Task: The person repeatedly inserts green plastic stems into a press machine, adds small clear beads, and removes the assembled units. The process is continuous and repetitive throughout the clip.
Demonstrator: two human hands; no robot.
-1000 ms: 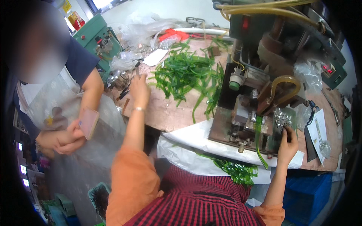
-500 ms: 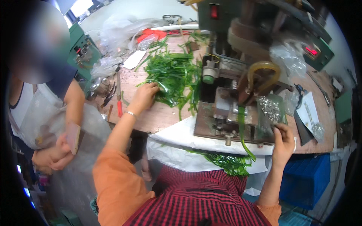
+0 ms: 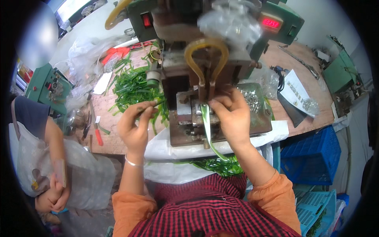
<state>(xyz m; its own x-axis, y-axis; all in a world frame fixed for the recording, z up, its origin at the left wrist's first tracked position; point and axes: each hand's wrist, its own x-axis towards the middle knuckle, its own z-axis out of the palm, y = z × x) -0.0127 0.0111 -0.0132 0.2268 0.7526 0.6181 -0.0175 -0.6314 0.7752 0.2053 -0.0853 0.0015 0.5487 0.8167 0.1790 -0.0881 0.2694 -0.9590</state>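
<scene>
A bench press [image 3: 173, 59] stands in front of me, and a glossy green strip [image 3: 207, 126] hangs from its die down over the front edge. Close beside the die, my right hand [image 3: 233, 114] has its thumb and fingers pinched together at the strip's upper end. What exactly lies in that pinch is hidden by the fingers. To the left of the press, my left hand [image 3: 136, 124] pinches the end of another green strip [image 3: 160, 102]. A pile of green strips [image 3: 134, 85] lies just beyond it. More green strips [image 3: 225, 166] rest on white sheeting at my lap.
Small metal pieces [image 3: 250, 96] sit in a tray right of the press. A white card [image 3: 294, 85] lies farther right, above a blue crate [image 3: 312, 158]. A red-handled tool [image 3: 98, 136] lies at left, near a seated person [image 3: 35, 150] with a phone-like object.
My right hand has moved from the metal pieces in to the press die. My left hand has drawn back from the pile with a strip. The view has swung right.
</scene>
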